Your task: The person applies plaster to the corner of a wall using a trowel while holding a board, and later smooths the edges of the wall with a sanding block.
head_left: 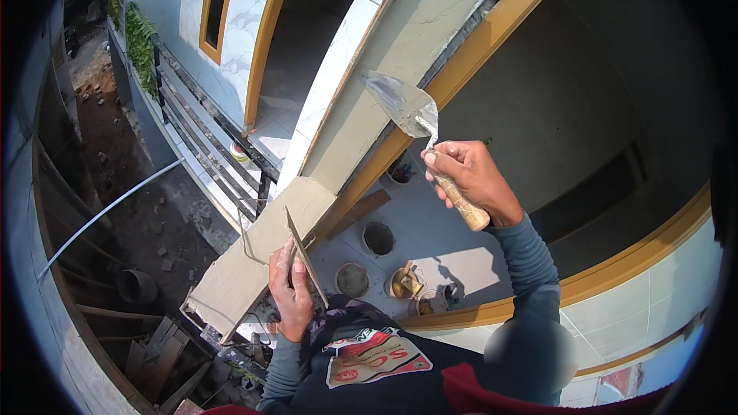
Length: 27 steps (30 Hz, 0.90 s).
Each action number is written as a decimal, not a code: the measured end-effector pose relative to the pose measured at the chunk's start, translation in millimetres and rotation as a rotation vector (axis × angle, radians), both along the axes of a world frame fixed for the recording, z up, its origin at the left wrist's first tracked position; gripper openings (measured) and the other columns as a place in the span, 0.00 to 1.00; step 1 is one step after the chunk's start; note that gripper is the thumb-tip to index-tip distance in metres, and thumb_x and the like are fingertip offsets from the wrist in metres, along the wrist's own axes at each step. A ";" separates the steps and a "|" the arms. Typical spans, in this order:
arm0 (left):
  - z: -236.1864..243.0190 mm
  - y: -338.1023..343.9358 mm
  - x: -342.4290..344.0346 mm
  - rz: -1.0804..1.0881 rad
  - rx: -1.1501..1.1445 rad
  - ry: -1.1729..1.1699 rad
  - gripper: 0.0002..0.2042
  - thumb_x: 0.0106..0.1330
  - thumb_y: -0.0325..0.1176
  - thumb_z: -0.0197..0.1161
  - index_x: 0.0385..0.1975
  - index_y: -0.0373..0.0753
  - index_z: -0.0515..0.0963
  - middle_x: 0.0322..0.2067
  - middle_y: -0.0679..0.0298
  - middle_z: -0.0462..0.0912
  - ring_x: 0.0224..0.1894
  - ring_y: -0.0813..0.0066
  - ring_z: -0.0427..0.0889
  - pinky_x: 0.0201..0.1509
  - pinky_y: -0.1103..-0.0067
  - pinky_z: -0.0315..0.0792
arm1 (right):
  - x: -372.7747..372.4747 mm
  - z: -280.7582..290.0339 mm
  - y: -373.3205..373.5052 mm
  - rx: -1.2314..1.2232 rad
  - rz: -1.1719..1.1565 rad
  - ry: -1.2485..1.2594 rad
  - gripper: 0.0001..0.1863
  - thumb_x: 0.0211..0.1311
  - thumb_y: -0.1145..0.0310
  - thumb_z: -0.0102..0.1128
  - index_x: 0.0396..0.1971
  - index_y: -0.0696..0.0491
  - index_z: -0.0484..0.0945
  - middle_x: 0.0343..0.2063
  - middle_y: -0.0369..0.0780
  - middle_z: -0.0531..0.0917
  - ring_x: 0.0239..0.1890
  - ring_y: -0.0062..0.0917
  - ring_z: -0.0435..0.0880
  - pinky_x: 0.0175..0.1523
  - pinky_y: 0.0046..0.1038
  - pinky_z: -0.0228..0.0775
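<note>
My right hand (473, 177) is closed round the wooden handle of a pointed trowel (401, 106), its metal blade smeared with grey mortar. The blade lies over, perhaps against, the smooth grey plaster strip (384, 54) beside the orange frame; I cannot tell if they touch. My left hand (290, 292) grips a thin flat board (306, 265), seen nearly edge-on, so its face is mostly hidden. That hand is beside the lower plastered section (257, 253), where a bent metal rod (246, 238) crosses the surface.
An orange frame (361, 177) runs along the plaster, with white tile (330, 84) on its other side. Below stand several buckets, among them a dark one (378, 238) and one with tools (406, 283). A black slatted railing (204, 123) and rubble ground (165, 223) lie left.
</note>
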<state>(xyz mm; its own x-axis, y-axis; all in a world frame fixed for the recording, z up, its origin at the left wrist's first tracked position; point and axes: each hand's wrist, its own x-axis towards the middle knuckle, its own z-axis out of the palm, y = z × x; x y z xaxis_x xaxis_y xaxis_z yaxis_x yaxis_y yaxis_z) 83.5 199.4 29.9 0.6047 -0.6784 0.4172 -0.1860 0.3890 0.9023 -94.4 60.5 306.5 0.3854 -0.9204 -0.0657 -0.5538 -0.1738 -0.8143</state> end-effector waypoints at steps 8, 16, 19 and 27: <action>6.6 3.5 -1.2 -0.015 -0.035 0.001 0.18 0.74 0.31 0.51 0.58 0.27 0.74 0.47 0.48 0.77 0.50 0.58 0.77 0.58 0.71 0.69 | 0.4 129.4 7.0 -0.354 -0.033 -0.094 0.17 0.69 0.62 0.60 0.39 0.64 0.79 0.23 0.38 0.80 0.16 0.14 0.77 0.17 0.15 0.70; 8.2 11.5 11.3 0.016 -0.045 -0.024 0.18 0.73 0.31 0.51 0.57 0.27 0.74 0.47 0.48 0.78 0.50 0.58 0.77 0.59 0.71 0.68 | 30.3 33.1 -26.1 -0.411 0.142 -0.664 0.19 0.73 0.63 0.54 0.50 0.66 0.73 0.30 0.40 0.79 0.22 0.18 0.79 0.23 0.20 0.75; 9.8 10.5 10.2 -0.007 -0.055 -0.040 0.18 0.73 0.30 0.51 0.57 0.27 0.74 0.47 0.49 0.78 0.50 0.58 0.77 0.59 0.71 0.68 | 62.7 -7.2 -51.5 -0.415 0.149 -0.814 0.19 0.73 0.61 0.54 0.49 0.64 0.73 0.29 0.39 0.78 0.22 0.18 0.79 0.23 0.21 0.75; 4.2 22.0 12.6 0.054 0.019 -0.010 0.18 0.73 0.31 0.51 0.57 0.27 0.74 0.48 0.48 0.78 0.51 0.58 0.77 0.60 0.71 0.68 | 109.1 -47.2 -74.7 -0.382 0.151 -0.958 0.18 0.74 0.60 0.53 0.48 0.63 0.73 0.29 0.38 0.78 0.22 0.18 0.79 0.23 0.22 0.73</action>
